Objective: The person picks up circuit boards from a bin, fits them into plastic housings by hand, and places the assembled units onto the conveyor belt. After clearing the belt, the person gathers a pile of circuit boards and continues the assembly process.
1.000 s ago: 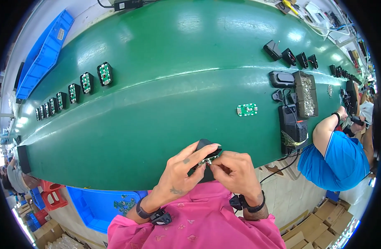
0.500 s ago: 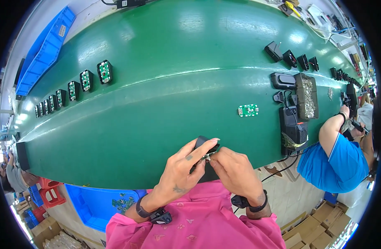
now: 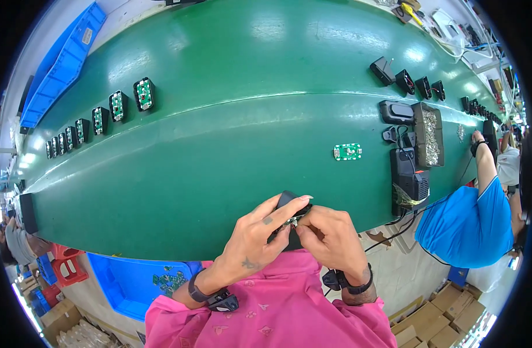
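Near the table's front edge, my left hand (image 3: pixel 255 235) is wrapped round a black plastic housing (image 3: pixel 287 199), held tilted. A bit of green circuit board (image 3: pixel 300 213) and a small pale part show in its opening. My right hand (image 3: pixel 331 232) is closed against that opening, its thumb and forefinger pinched at the pale part. Whatever lies between those fingertips is too small and covered to name. A loose green circuit board (image 3: pixel 348 152) lies flat on the green table (image 3: pixel 231 156), ahead and to the right of my hands.
Black housings with boards (image 3: pixel 118 106) stand in a row at left. Several black housings (image 3: pixel 405 82), a tray of small metal parts (image 3: pixel 430 136) and a black corded device (image 3: pixel 410 180) are at right. A blue bin (image 3: pixel 118 290) sits below; a co-worker (image 3: pixel 466 226) sits at right.
My hands stay at the housing with only slight finger shifts. The co-worker on the right has stretched an arm forward over the table. The whole view has shifted slightly.
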